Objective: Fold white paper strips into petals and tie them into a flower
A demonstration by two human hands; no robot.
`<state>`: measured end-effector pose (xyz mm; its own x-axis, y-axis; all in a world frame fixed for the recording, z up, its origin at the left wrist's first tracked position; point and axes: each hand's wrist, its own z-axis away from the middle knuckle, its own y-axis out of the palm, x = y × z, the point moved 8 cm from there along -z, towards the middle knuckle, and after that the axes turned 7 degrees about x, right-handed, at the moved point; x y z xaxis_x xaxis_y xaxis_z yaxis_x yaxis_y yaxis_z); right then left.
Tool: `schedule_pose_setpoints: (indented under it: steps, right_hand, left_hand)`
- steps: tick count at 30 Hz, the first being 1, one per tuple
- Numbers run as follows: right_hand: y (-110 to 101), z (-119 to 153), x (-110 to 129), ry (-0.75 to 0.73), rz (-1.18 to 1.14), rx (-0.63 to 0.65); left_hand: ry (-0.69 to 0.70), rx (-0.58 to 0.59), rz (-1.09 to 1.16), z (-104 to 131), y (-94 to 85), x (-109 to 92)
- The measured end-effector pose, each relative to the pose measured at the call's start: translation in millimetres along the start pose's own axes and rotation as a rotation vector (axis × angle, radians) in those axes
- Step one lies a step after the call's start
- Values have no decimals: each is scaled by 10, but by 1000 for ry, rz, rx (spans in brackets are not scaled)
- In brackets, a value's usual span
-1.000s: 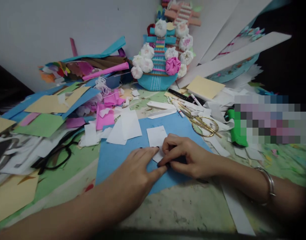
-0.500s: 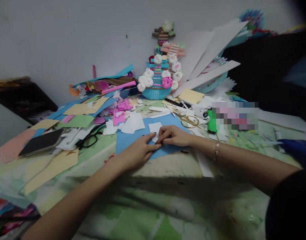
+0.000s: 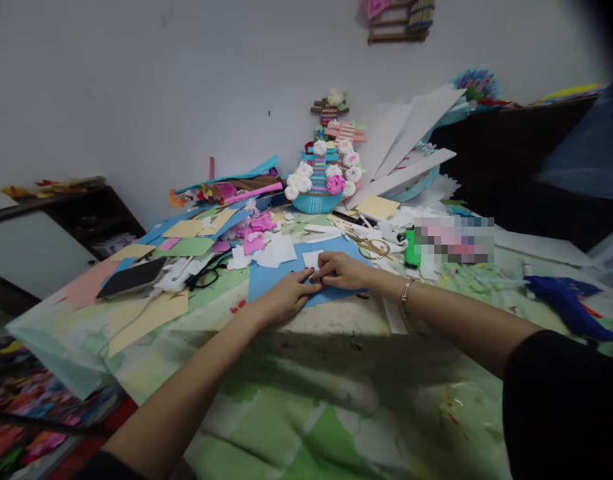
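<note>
A small piece of white paper (image 3: 313, 258) lies on a blue sheet of paper (image 3: 266, 279) near the table's front edge. My left hand (image 3: 287, 295) reaches in from the left, fingers stretched out, their tips resting on the paper's lower left side. From the right, my right hand (image 3: 345, 272) bends its fingers into a pinch at the paper's near edge, right beside the left fingertips. Both hands partly cover the piece. Torn white scraps (image 3: 277, 251) lie just left of it on the blue sheet.
Gold-handled scissors (image 3: 376, 249) and a green object (image 3: 413, 250) lie to the right, with a blue glue gun (image 3: 569, 303) farther out. Left are a phone (image 3: 131, 277) and coloured sheets. A flower-decorated blue paper craft (image 3: 313, 199) stands at the back.
The camera view has tilted up and pulled back, showing more wall and the glue gun. Both hands stay at the white paper, with only slight finger movement.
</note>
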<state>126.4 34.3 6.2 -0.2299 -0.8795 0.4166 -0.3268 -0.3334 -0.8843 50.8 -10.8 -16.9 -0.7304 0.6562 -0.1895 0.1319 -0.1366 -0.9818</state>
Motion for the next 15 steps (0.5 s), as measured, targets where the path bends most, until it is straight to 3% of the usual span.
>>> schedule_pose_setpoints:
  steps: [7, 15]
  right_hand:
    - [-21, -98, 41, -85, 96, 88]
    - [14, -52, 105, -35, 182, 115]
  left_hand:
    - [99, -40, -14, 3, -80, -83]
    - [139, -52, -61, 10, -188, -111]
